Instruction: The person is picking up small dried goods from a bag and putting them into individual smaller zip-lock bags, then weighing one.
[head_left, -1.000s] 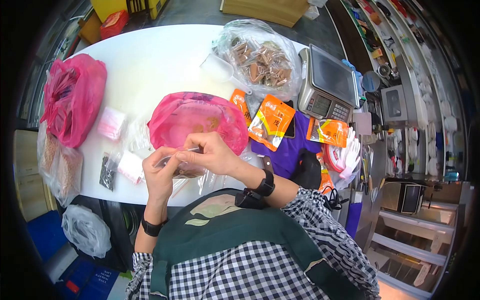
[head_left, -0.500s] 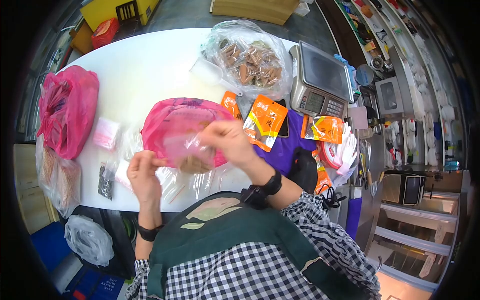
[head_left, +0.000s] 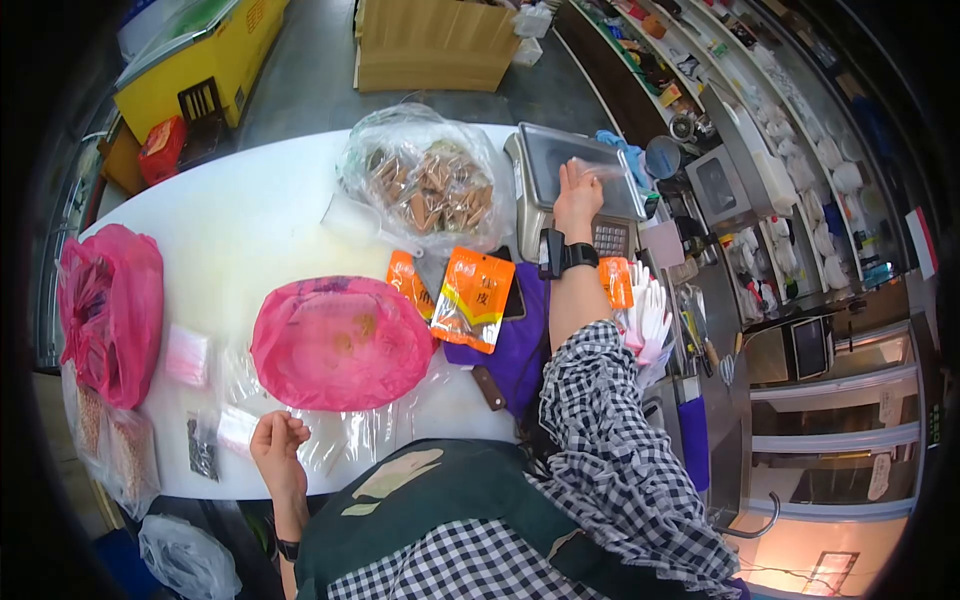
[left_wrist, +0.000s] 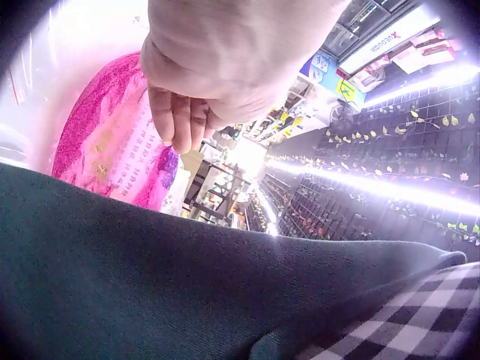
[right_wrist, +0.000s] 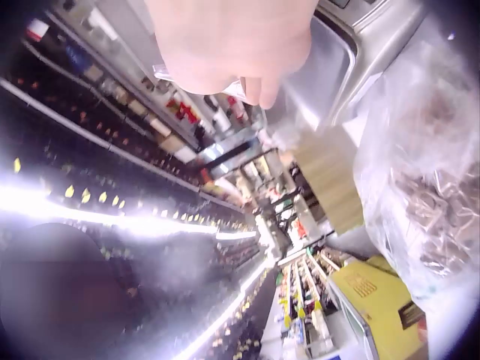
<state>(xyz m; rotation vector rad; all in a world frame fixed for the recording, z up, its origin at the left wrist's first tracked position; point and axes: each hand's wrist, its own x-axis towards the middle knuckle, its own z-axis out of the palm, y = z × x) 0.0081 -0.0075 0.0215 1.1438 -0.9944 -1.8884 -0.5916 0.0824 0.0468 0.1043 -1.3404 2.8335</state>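
My right hand [head_left: 578, 198] is over the steel pan of the digital scale [head_left: 546, 158], gripping a small clear plastic bag [head_left: 603, 169]. Bits of that bag [right_wrist: 160, 73] stick out beside the palm in the right wrist view; what lies inside is hidden by the hand. Near the table's front edge my left hand [head_left: 278, 446] hangs with loosely curled fingers and nothing in them. Just beyond it stands an opened pink plastic bag [head_left: 290, 375] with some brownish pieces at its bottom. Its printed side [left_wrist: 135, 150] shows past the left fingers in the left wrist view.
A big clear bag of brown pieces [head_left: 440, 190] sits left of the scale, by a white scoop [head_left: 350, 215]. Orange packets [head_left: 472, 300] and a purple cloth [head_left: 525, 350] lie nearer. At left are a tied pink bag [head_left: 110, 310] and flat clear bags [head_left: 240, 425].
The right hand has carried the clear bag from above the pink bag to the scale, away and to the right. My left hand let go of it and dropped back toward the table's front edge.
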